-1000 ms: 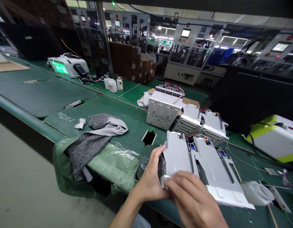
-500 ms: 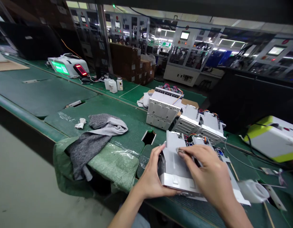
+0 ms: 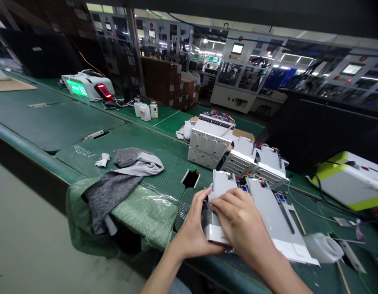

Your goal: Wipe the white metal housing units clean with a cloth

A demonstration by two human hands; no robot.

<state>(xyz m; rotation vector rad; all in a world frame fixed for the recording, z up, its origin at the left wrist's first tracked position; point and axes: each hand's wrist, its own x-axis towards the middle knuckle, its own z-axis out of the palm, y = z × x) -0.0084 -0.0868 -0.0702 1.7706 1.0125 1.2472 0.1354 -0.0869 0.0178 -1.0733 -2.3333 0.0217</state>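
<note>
My left hand [image 3: 191,230] grips the left side of a grey metal-cased unit [image 3: 221,181], thumb along the near edge and fingers up its side. My right hand [image 3: 242,218] is closed in a pinch on the unit's top, close to the left fingertips. Whatever the pinch holds is too small and too covered to name. Right beside it lies a second grey metal-cased unit [image 3: 273,212], with coloured wires and a blue connector at its far end. My right hand and forearm hide much of the first unit's near half.
Behind stand more metal units [image 3: 210,143] with wires. A grey cloth [image 3: 130,179] lies on green wrapping [image 3: 148,210] at left. A translucent bottle [image 3: 325,247] rests at right, near a white-and-yellow machine [image 3: 351,179]. The bench has a cut-out [image 3: 191,179].
My right hand has moved left across the unit's top, from its middle to the left edge, uncovering the second unit. My left hand keeps its hold.
</note>
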